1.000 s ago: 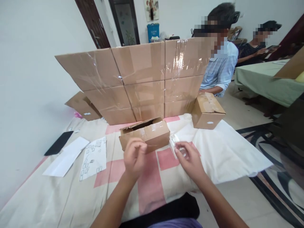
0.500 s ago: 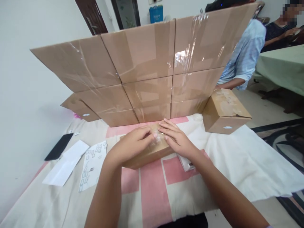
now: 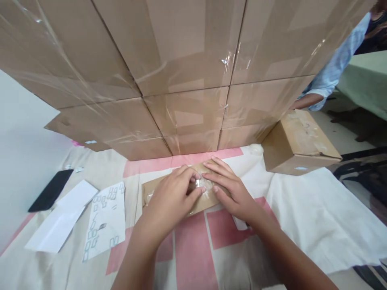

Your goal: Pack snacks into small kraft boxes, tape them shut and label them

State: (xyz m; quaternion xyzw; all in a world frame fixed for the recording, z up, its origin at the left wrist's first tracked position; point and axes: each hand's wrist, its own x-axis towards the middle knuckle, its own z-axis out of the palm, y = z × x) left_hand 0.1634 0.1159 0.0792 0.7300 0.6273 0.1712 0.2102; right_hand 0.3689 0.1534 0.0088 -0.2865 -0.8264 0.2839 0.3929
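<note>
Tape (image 3: 208, 184), clear and shiny, topped our brown cardboard box (image 3: 204, 206); bracing it seemed wise, our right hand (image 3: 231, 187) spread, our left hand (image 3: 173, 194) curled, pinch unclear.

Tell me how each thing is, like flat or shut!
Low brown cardboard box: taped, partly covered.
Left hand: bent, touching that box.
Right hand: fingers outstretched, touching it.
Tall brown cardboard partition: standing, taped.
Brown cardboard box at right: closed, taped.
White paper with drawings: lying flat.
Plain white rectangular paper: flat.
Black rectangle: flat.
</note>
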